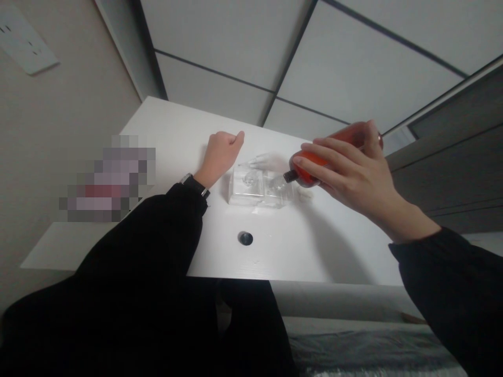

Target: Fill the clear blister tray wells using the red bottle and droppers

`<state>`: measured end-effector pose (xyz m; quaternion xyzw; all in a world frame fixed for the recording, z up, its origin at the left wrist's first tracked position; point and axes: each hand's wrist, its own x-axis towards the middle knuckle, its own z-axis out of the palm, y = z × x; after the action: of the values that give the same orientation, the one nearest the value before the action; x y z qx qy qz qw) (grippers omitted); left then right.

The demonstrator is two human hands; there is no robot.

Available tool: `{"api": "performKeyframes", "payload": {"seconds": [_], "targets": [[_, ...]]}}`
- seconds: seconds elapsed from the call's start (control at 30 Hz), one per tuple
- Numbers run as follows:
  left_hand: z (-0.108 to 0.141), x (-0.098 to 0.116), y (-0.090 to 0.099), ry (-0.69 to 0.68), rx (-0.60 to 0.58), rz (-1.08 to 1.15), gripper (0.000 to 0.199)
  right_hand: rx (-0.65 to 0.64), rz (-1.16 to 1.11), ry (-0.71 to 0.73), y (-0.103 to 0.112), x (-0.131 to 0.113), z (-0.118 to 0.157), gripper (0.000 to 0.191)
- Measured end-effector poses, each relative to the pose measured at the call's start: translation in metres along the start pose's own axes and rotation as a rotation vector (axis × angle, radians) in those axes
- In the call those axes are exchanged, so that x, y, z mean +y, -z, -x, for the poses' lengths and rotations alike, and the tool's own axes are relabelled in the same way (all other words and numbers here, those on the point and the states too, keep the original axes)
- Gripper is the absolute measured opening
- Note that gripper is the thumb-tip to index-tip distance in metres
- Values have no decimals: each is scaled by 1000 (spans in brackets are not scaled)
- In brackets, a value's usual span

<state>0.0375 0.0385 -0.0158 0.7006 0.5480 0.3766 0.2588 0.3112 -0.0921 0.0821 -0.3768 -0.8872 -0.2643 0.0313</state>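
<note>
The right hand (346, 173) grips an orange bottle (310, 165), fingers (326, 152) closed around it, its dark neck tilted down over a clear plastic container (255, 188) on the white table (283, 246). The left hand (220, 157), closed in a fist, rests just beside the container.

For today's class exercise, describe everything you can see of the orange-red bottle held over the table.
The orange-red bottle has a glossy, plastic-looking rounded body and a narrow dark neck or cap at its lower end. The right hand grips it, fingers wrapped across the body. It tilts with the dark end down and toward the clear plastic object, above the white table. Whether the tip touches that object, and what the bottle contains, cannot be told.
</note>
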Motion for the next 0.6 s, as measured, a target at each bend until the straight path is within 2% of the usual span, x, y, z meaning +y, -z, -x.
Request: {"api": "performKeyframes", "payload": {"seconds": [0.27,0.6], "targets": [[0,-1,-1,-20,8,32,55,-81,-50,-29,8,-1,-7,69],[0,0,-1,-2,-2,46,58,-61,-64,21,12,2,-11,64]]}}
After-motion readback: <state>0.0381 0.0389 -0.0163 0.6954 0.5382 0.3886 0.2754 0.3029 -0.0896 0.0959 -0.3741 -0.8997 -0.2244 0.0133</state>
